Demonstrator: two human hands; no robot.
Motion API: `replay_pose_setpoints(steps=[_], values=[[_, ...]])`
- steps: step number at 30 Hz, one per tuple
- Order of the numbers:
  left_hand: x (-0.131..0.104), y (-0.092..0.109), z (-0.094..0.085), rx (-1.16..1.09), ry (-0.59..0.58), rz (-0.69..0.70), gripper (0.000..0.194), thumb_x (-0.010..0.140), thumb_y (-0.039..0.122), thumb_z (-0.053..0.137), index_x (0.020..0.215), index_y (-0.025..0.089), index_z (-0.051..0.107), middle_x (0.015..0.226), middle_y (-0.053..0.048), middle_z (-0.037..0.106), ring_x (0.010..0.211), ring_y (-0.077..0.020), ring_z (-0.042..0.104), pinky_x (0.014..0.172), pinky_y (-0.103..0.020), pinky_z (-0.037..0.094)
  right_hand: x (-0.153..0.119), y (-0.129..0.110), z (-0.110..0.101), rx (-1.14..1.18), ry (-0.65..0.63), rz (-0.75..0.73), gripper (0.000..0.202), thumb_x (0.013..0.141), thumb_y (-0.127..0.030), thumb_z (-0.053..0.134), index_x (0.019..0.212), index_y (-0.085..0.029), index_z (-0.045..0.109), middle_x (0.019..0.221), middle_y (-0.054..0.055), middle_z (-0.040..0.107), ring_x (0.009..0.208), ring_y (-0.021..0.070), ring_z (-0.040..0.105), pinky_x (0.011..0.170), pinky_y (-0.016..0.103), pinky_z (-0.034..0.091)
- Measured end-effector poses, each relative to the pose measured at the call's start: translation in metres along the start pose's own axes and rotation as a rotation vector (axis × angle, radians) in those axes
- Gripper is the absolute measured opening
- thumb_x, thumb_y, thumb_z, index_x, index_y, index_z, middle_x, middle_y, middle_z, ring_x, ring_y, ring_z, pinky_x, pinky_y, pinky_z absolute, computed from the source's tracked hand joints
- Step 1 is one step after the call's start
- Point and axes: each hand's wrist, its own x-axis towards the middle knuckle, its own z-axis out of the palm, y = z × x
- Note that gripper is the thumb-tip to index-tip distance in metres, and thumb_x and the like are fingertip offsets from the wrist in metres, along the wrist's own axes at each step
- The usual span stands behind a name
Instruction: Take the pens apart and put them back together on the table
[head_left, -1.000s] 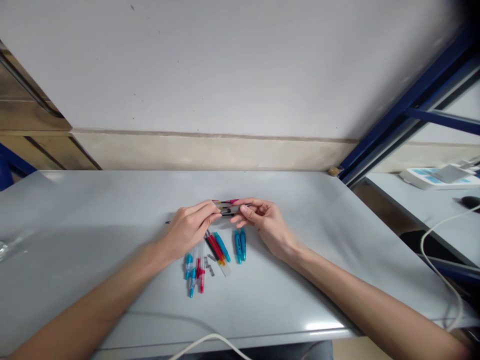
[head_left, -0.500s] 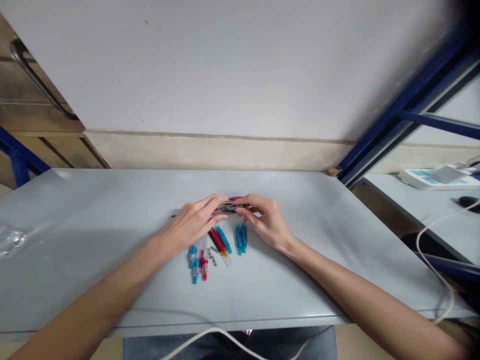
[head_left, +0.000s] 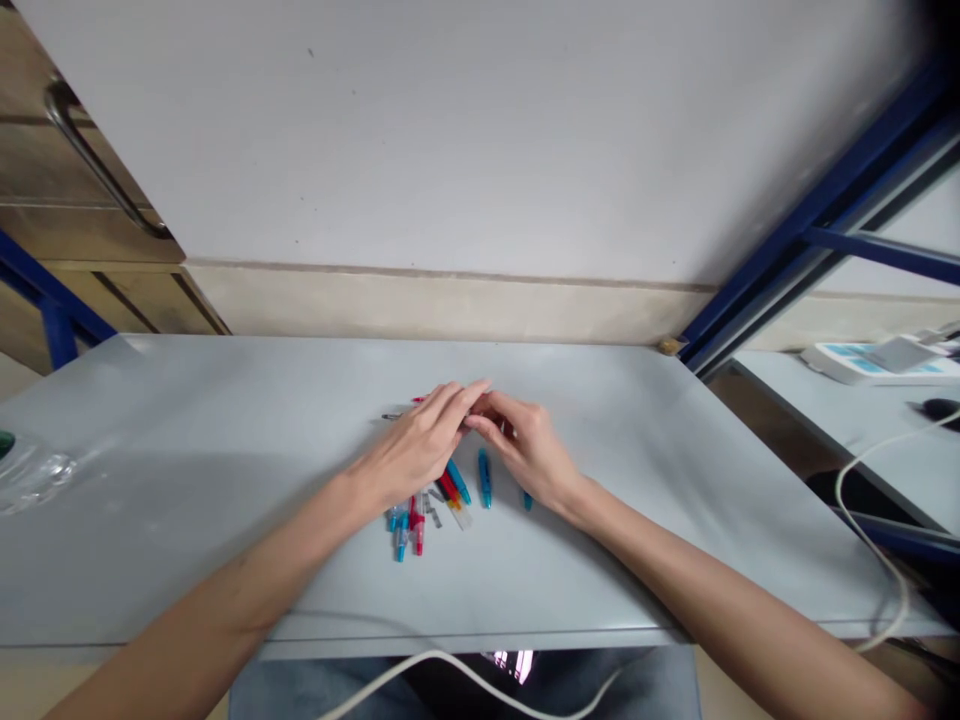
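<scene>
Head view: both hands meet at the middle of the grey worktop (head_left: 225, 420), fingertips touching over a small bundle of pen parts. The left hand (head_left: 416, 455) lies flat-ish with its fingers stretched toward the far right and pressed together; the right hand (head_left: 529, 450) curls its fingers inward against them. What exactly they pinch I cannot tell, since the fingers cover it. A thin dark refill (head_left: 394, 416) sticks out to the left from under the left hand, so the long axis of the held bundle runs left to right, directly beneath both sets of fingertips, equally close to each hand.

Just near of the hands lie loose pieces: a blue cap (head_left: 484, 478) between the wrists, red and blue barrels (head_left: 454, 487), and a small cluster of blue and red clips (head_left: 407, 528) under the left wrist. Clear plastic wrap (head_left: 30, 475) sits at the far left edge, well apart. A white cable (head_left: 420, 675) loops along the near edge. Nothing stands between hands and bundle.
</scene>
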Motion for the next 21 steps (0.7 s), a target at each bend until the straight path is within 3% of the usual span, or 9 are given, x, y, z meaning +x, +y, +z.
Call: replay_pose_setpoints(steps=[5, 8, 11, 13, 17, 21], values=[[-0.002, -0.004, -0.005, 0.043, -0.055, 0.011, 0.074, 0.092, -0.005, 0.033, 0.157, 0.026, 0.019, 0.137, -0.012, 0.051, 0.125, -0.0219, 0.055, 0.103, -0.039, 0.052, 0.000, 0.008, -0.004, 0.139, 0.059, 0.017, 0.013, 0.098, -0.033, 0.059, 0.099, -0.021, 0.066, 0.091, 0.005, 0.069, 0.084, 0.0192, 0.063, 0.076, 0.032, 0.051], [-0.003, -0.013, -0.008, 0.200, -0.020, 0.017, 0.055, 0.098, 0.003, 0.039, 0.149, 0.022, 0.039, 0.119, -0.011, 0.063, 0.112, -0.0236, 0.063, 0.094, -0.040, 0.054, 0.001, 0.016, -0.005, 0.223, 0.148, 0.109, 0.016, 0.095, -0.037, 0.063, 0.097, -0.021, 0.067, 0.095, 0.005, 0.069, 0.086, 0.0198, 0.064, 0.077, 0.033, 0.052], [-0.004, -0.020, -0.009, 0.250, 0.042, -0.002, 0.024, 0.103, 0.020, 0.047, 0.122, 0.017, 0.061, 0.099, -0.008, 0.069, 0.095, -0.0217, 0.068, 0.084, -0.037, 0.055, 0.003, 0.019, -0.005, 0.274, 0.176, 0.183, 0.021, 0.092, -0.041, 0.066, 0.094, -0.020, 0.068, 0.091, 0.005, 0.069, 0.081, 0.0188, 0.063, 0.074, 0.031, 0.050], [-0.004, -0.020, -0.008, 0.216, 0.063, 0.014, 0.020, 0.104, 0.023, 0.047, 0.112, 0.017, 0.064, 0.096, -0.006, 0.070, 0.089, -0.0184, 0.068, 0.079, -0.031, 0.054, 0.004, 0.019, -0.004, 0.228, 0.184, 0.226, 0.029, 0.094, -0.044, 0.063, 0.082, -0.018, 0.068, 0.076, 0.002, 0.065, 0.071, 0.0166, 0.057, 0.068, 0.030, 0.045], [-0.003, -0.013, -0.005, 0.216, 0.103, 0.015, 0.019, 0.104, 0.024, 0.047, 0.110, 0.018, 0.064, 0.097, -0.004, 0.069, 0.082, -0.0144, 0.068, 0.070, -0.026, 0.049, 0.005, 0.017, -0.003, 0.141, 0.191, 0.292, 0.053, 0.100, -0.051, 0.048, 0.059, -0.018, 0.054, 0.057, -0.002, 0.045, 0.056, 0.0128, 0.039, 0.058, 0.029, 0.033], [-0.005, -0.017, -0.006, 0.186, 0.072, -0.080, 0.020, 0.103, 0.033, 0.051, 0.107, 0.019, 0.065, 0.096, -0.002, 0.066, 0.079, -0.0138, 0.066, 0.067, -0.025, 0.047, 0.007, 0.018, -0.005, 0.199, 0.156, 0.212, 0.034, 0.099, -0.044, 0.055, 0.078, -0.018, 0.064, 0.071, -0.001, 0.059, 0.068, 0.0146, 0.050, 0.067, 0.027, 0.040]])
